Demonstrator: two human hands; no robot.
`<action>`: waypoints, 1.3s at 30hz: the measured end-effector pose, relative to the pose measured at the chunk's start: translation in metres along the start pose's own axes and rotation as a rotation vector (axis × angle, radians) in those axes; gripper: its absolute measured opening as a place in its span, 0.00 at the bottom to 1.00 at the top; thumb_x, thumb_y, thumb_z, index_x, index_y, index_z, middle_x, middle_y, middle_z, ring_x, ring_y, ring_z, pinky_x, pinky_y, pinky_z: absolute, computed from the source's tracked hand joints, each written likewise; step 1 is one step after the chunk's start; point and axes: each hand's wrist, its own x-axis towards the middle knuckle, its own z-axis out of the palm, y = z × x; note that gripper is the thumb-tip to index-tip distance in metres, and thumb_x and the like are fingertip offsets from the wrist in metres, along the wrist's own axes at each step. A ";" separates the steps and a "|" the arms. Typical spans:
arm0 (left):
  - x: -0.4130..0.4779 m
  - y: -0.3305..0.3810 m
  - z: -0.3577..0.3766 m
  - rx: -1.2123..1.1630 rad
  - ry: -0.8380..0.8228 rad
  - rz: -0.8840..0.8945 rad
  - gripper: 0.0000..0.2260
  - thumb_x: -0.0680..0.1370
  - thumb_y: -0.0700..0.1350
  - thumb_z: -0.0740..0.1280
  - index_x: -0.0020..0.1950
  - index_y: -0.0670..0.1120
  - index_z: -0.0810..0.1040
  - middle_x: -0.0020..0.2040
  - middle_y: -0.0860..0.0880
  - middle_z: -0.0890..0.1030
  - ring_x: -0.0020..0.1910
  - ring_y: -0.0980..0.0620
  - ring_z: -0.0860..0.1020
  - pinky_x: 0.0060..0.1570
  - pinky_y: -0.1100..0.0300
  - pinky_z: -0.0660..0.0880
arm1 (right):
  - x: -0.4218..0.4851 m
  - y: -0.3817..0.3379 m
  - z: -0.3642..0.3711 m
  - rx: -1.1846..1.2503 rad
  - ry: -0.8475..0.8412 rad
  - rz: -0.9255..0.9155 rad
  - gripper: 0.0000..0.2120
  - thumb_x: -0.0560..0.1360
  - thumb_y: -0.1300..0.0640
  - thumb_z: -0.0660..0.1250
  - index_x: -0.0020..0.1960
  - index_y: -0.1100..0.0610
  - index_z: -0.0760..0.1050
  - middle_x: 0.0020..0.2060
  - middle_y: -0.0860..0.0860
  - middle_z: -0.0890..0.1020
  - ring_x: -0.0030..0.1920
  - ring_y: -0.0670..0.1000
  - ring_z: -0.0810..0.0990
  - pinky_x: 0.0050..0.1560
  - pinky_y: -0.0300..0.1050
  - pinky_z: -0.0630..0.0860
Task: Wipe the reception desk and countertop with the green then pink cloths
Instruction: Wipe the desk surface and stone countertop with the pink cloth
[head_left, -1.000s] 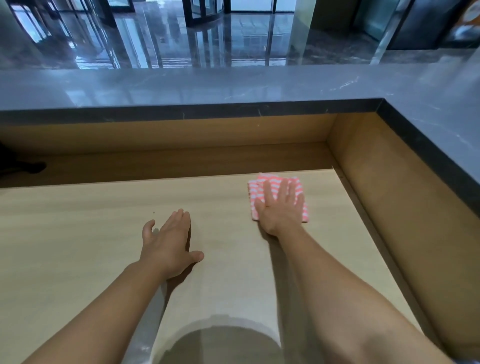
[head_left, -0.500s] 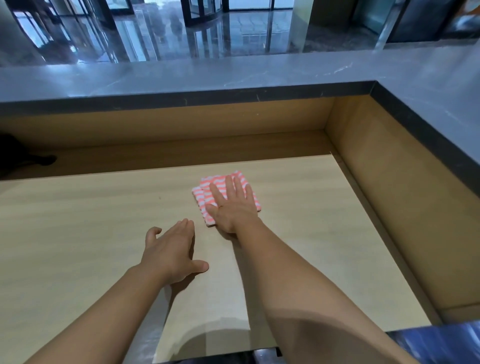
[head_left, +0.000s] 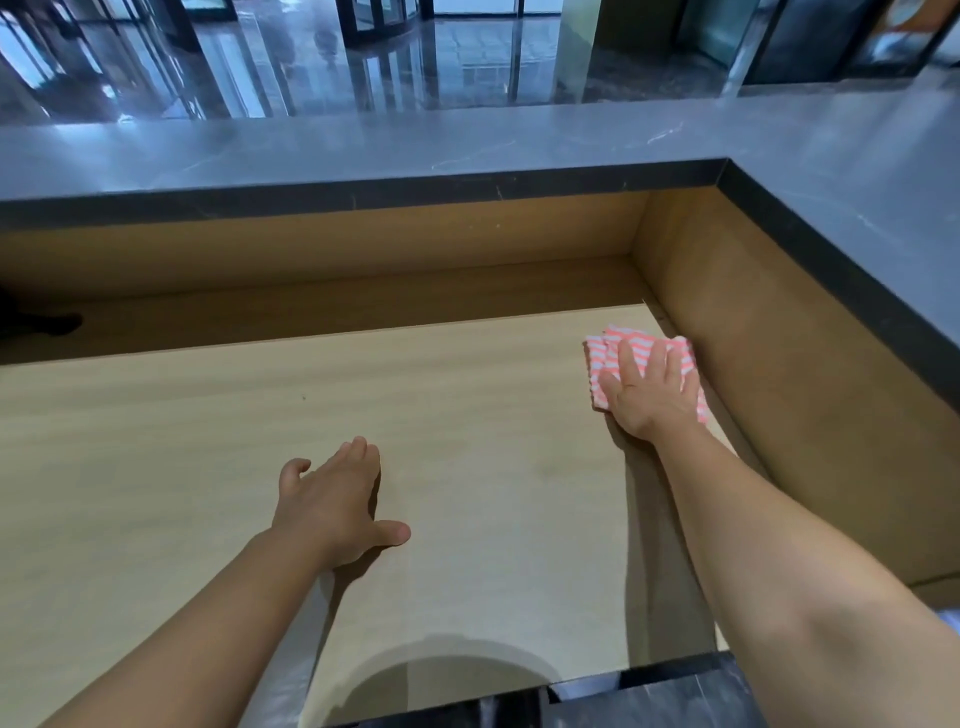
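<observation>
A folded pink-and-white striped cloth (head_left: 602, 353) lies on the light wooden desk (head_left: 467, 415), right against the brown side panel at the desk's far right corner. My right hand (head_left: 649, 395) presses flat on the cloth with straight, spread fingers and covers most of it. Flat on the bare desk nearer to me, left of centre, rests my left hand (head_left: 332, 509), fingers straight and thumb out, holding nothing. No green cloth is in view.
A raised grey stone countertop (head_left: 467, 140) runs along the back and turns down the right side (head_left: 857, 171). Brown wooden panels (head_left: 779, 364) wall the desk below it. A dark object (head_left: 31, 317) sits at the far left on the recessed ledge.
My right hand has slid the pink cloth from the middle of the desk rightwards to the far right corner. The left hand has stayed where it was.
</observation>
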 end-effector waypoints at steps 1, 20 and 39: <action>0.000 0.000 0.000 0.003 -0.004 -0.001 0.27 0.69 0.67 0.67 0.59 0.52 0.66 0.57 0.59 0.67 0.65 0.57 0.66 0.66 0.49 0.54 | -0.003 -0.007 0.002 0.007 0.001 0.015 0.29 0.82 0.39 0.40 0.79 0.46 0.35 0.78 0.57 0.36 0.77 0.59 0.33 0.75 0.60 0.35; 0.006 0.008 -0.005 0.149 -0.109 -0.034 0.35 0.72 0.67 0.65 0.73 0.50 0.62 0.73 0.54 0.63 0.73 0.56 0.62 0.71 0.43 0.45 | -0.107 -0.177 0.061 -0.091 0.011 -0.475 0.28 0.82 0.40 0.38 0.78 0.46 0.32 0.76 0.55 0.31 0.74 0.57 0.27 0.73 0.59 0.30; 0.005 0.011 -0.006 0.177 -0.107 -0.042 0.35 0.72 0.68 0.64 0.69 0.47 0.63 0.69 0.53 0.65 0.68 0.50 0.70 0.73 0.42 0.43 | -0.042 0.008 0.019 0.059 0.062 0.074 0.28 0.82 0.40 0.40 0.79 0.45 0.38 0.78 0.56 0.38 0.77 0.58 0.34 0.75 0.58 0.35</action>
